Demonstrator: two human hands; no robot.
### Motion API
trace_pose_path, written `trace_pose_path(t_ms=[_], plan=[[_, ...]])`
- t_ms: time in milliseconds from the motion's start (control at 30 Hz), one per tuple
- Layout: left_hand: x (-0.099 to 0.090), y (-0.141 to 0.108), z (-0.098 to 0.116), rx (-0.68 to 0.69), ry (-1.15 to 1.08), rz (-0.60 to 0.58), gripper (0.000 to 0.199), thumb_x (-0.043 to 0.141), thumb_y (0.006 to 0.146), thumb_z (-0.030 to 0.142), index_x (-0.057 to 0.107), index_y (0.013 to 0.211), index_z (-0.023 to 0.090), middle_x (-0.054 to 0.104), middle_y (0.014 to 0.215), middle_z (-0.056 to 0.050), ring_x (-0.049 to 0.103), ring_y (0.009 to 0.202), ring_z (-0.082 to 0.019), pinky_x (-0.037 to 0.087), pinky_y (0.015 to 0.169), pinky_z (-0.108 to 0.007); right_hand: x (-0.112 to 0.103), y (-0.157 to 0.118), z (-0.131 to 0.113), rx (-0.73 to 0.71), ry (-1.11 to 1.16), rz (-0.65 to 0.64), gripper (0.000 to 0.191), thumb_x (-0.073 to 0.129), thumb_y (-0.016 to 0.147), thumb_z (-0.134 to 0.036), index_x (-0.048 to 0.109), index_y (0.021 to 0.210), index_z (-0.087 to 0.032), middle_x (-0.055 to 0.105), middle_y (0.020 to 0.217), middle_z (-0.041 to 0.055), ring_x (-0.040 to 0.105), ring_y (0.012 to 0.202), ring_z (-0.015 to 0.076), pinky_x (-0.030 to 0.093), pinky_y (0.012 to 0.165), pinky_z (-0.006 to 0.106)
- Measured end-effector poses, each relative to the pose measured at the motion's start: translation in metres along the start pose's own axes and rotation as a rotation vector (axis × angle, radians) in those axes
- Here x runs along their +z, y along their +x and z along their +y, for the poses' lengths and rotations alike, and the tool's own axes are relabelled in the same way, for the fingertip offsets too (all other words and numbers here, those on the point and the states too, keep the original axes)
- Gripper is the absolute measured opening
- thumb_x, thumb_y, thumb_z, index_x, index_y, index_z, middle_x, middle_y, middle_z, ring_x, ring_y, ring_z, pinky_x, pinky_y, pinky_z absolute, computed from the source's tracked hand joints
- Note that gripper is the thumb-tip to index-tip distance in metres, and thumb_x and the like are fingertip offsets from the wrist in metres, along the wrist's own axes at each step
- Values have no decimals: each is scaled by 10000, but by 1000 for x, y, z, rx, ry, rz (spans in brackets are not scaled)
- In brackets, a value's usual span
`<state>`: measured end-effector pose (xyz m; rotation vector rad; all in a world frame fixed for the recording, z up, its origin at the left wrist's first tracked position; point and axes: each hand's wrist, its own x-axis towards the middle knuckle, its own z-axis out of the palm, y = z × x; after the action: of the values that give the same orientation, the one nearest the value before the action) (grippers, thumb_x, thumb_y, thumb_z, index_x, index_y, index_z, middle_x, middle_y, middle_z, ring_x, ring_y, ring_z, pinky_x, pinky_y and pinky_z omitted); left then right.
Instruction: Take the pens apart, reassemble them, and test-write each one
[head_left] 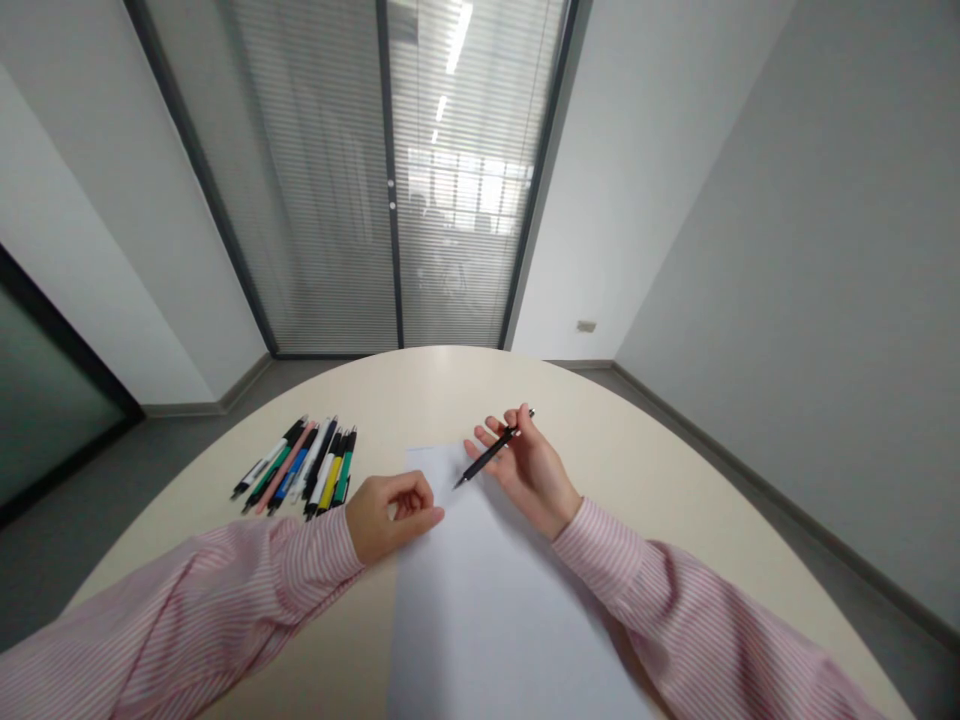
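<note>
Palm turned up over the paper, my right hand holds a black pen between thumb and fingers. The pen slants down to the left, its tip just above the sheet, and the other fingers are loosely spread. My left hand rests at the left edge of the white paper. Its fingers are curled with the thumb apart from them, and nothing shows in its grasp. Close to the left wrist lies a row of several pens in black, white, green, pink, blue and yellow.
A pale round-edged table carries the paper and pens. Beyond it stand a glass partition with blinds and a grey wall on the right. A small wall socket sits low behind the table.
</note>
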<state>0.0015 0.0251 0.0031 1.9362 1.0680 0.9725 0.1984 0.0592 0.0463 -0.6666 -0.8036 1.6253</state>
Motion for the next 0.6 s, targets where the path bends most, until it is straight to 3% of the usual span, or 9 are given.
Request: trace_pose_path(t_ms=[100, 200, 333, 600], plan=[[2, -4, -7, 220, 273, -192, 327, 557, 762, 287, 421, 486, 176, 370, 436, 60, 343, 431, -79, 276, 463, -218, 8, 17, -5, 52, 113, -88, 319, 483, 857, -527, 441, 750, -229, 333, 539, -80, 316, 400, 66, 365, 409, 170], [5, -7, -11, 441, 413, -279, 292, 543, 755, 237, 386, 515, 181, 382, 456, 53, 384, 500, -106, 304, 540, -241, 11, 27, -9, 227, 219, -194, 431, 375, 868, -574, 451, 667, -200, 158, 456, -111, 96, 354, 57, 172, 309, 143], [6, -6, -10, 442, 414, -300, 305, 537, 778, 232, 354, 539, 182, 373, 464, 56, 386, 506, -105, 299, 540, -229, 11, 29, -8, 417, 272, -202, 514, 261, 863, -542, 274, 477, -204, 124, 414, -104, 33, 350, 48, 97, 287, 166], [6, -6, -11, 427, 418, -303, 305, 530, 788, 231, 351, 545, 180, 380, 468, 55, 386, 508, -103, 301, 549, -226, 6, 29, -5, 396, 263, -122, 522, 286, 835, -570, 223, 459, -214, 112, 395, -107, 35, 328, 46, 112, 269, 164]])
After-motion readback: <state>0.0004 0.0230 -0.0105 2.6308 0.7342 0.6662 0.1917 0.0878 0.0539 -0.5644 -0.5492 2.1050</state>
